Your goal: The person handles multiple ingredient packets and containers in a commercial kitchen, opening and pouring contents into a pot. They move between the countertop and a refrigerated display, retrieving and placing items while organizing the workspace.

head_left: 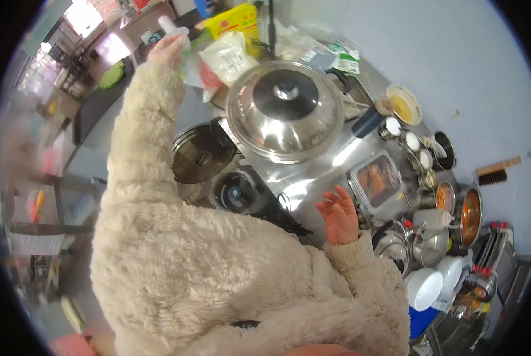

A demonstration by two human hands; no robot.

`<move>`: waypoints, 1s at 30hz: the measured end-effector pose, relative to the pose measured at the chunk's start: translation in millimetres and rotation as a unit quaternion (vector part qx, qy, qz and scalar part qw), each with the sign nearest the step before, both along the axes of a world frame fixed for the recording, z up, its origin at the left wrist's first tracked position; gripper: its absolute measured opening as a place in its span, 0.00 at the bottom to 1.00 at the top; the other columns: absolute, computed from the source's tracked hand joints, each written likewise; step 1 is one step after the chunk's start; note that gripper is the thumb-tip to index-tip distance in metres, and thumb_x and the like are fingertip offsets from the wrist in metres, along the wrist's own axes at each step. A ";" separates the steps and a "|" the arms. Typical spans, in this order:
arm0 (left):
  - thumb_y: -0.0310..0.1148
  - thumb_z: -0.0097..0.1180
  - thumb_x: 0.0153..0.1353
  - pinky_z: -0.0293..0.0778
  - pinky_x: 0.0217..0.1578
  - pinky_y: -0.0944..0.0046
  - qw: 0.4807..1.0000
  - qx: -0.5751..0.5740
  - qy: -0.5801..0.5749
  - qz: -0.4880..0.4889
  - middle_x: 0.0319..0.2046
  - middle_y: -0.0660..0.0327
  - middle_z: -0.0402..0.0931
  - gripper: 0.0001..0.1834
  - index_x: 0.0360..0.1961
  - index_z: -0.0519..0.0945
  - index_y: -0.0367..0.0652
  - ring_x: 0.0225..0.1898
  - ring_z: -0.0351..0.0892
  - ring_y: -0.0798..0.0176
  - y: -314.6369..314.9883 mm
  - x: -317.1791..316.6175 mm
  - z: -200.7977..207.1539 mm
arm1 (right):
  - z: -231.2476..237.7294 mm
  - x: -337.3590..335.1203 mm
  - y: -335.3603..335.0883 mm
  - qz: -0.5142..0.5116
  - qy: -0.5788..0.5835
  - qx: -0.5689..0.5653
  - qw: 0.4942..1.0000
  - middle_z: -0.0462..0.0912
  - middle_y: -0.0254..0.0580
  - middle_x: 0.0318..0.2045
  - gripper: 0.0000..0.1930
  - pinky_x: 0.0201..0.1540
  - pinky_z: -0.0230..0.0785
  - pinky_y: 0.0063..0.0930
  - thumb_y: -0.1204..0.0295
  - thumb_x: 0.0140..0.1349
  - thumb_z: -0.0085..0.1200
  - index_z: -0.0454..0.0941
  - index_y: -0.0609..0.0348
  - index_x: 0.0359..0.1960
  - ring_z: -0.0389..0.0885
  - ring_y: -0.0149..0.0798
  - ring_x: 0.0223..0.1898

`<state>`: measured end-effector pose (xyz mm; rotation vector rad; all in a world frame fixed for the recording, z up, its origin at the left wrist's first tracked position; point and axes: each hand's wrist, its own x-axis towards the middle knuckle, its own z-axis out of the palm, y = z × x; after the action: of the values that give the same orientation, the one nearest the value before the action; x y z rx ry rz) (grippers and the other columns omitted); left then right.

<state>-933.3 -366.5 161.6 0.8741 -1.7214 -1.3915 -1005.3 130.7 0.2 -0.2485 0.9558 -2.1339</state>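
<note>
My left arm stretches far forward, and my left hand (pixel 168 51) is closed at the far left of the counter. Its fingers are around a whitish, translucent thing (pixel 171 27) with a tube-like end; its kind is unclear. Close by lie a white plastic bag (pixel 228 58) and a yellow package (pixel 235 25). My right hand (pixel 339 218) hovers over the steel counter, fingers loosely bent and apart, with nothing in it. Beside it stands a clear-lidded container (pixel 377 181) with orange food inside. Between my hands, farther off, a large domed steel lid (pixel 247 113) with a dark centre covers a wide pan.
A dark round pot (pixel 201 159) and a burner (pixel 237 191) lie below my left arm. Along the right wall stand seasoning jars (pixel 412 140), a bowl of yellow liquid (pixel 403 108), a squeeze bottle (pixel 433 219) and white bowls (pixel 424 289). A brush (pixel 498 172) hangs on the wall.
</note>
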 end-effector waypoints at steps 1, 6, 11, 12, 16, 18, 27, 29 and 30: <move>0.40 0.60 0.55 0.67 0.29 0.74 1.000 -0.003 -0.006 0.016 0.36 0.67 0.76 0.21 0.48 0.75 0.44 0.31 0.73 0.74 -23.8 -4.4 -3.3 | -1.7 -5.5 -11.7 0.014 -0.005 0.003 1.000 0.74 0.41 0.47 0.22 0.54 0.65 0.41 0.74 0.60 0.50 0.64 0.54 0.57 0.75 0.38 0.44; 0.43 0.61 0.54 0.68 0.46 0.67 0.996 -0.068 -0.044 0.024 0.51 0.60 0.71 0.30 0.56 0.70 0.44 0.48 0.72 0.64 -101.1 -46.8 -32.0 | -4.7 -22.5 -53.2 0.037 -0.026 0.029 0.999 0.74 0.40 0.46 0.19 0.54 0.65 0.41 0.72 0.61 0.50 0.67 0.54 0.55 0.75 0.38 0.43; 0.34 0.65 0.49 0.61 0.58 0.58 0.988 0.041 0.074 -0.133 0.59 0.48 0.60 0.40 0.61 0.60 0.38 0.57 0.66 0.53 -120.2 -103.2 -56.6 | -2.7 -34.1 -53.6 -0.018 -0.045 0.094 0.994 0.75 0.41 0.45 0.18 0.54 0.65 0.42 0.72 0.61 0.50 0.69 0.55 0.53 0.75 0.39 0.43; 0.33 0.65 0.48 0.61 0.57 0.57 0.987 0.048 0.104 -0.109 0.60 0.47 0.59 0.41 0.62 0.59 0.39 0.57 0.65 0.52 -121.6 -111.9 -62.2 | -5.3 -38.1 -55.6 -0.017 -0.044 0.089 0.995 0.75 0.41 0.45 0.17 0.54 0.65 0.42 0.72 0.61 0.50 0.69 0.55 0.52 0.75 0.39 0.44; 0.35 0.68 0.45 0.63 0.56 0.57 0.984 -0.124 -0.125 0.031 0.60 0.45 0.59 0.44 0.63 0.58 0.40 0.60 0.63 0.51 -128.1 -123.3 -80.5 | -14.9 -49.0 -58.7 -0.020 -0.053 0.054 0.997 0.75 0.41 0.46 0.16 0.54 0.64 0.43 0.71 0.61 0.50 0.69 0.54 0.51 0.74 0.39 0.43; 0.37 0.68 0.45 0.63 0.56 0.58 0.988 -0.128 -0.080 0.038 0.59 0.44 0.60 0.44 0.62 0.59 0.41 0.60 0.62 0.52 -127.4 -120.5 -97.9 | -16.5 -52.2 -60.1 -0.036 -0.060 0.061 0.996 0.75 0.40 0.46 0.16 0.54 0.64 0.43 0.70 0.61 0.50 0.69 0.54 0.51 0.74 0.38 0.42; 0.39 0.67 0.48 0.71 0.47 0.59 0.990 0.098 0.033 0.098 0.50 0.49 0.69 0.45 0.64 0.54 0.42 0.50 0.71 0.54 -106.3 -81.2 -192.9 | -23.3 -58.8 -62.9 -0.033 -0.063 0.070 0.995 0.75 0.40 0.46 0.16 0.55 0.64 0.43 0.70 0.60 0.51 0.69 0.54 0.50 0.74 0.38 0.43; 0.39 0.66 0.49 0.72 0.45 0.60 0.976 0.199 0.031 0.084 0.47 0.51 0.71 0.45 0.63 0.54 0.42 0.48 0.73 0.55 -114.8 -89.9 -216.9 | -23.1 -59.8 -63.4 -0.034 -0.070 0.074 0.994 0.75 0.40 0.46 0.16 0.55 0.64 0.43 0.70 0.60 0.51 0.69 0.54 0.50 0.74 0.38 0.43; 0.37 0.64 0.51 0.72 0.39 0.61 0.969 0.228 0.071 0.063 0.45 0.52 0.72 0.40 0.62 0.57 0.42 0.44 0.74 0.56 -120.2 -95.1 -228.6 | -22.6 -59.7 -63.5 -0.035 -0.074 0.076 0.994 0.75 0.40 0.46 0.15 0.55 0.64 0.43 0.70 0.60 0.51 0.69 0.54 0.50 0.74 0.38 0.43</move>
<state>-1028.4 -486.7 -66.9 1.0771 -1.2321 -1.7494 -1065.0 67.1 -22.5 0.0191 1.0446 -2.0971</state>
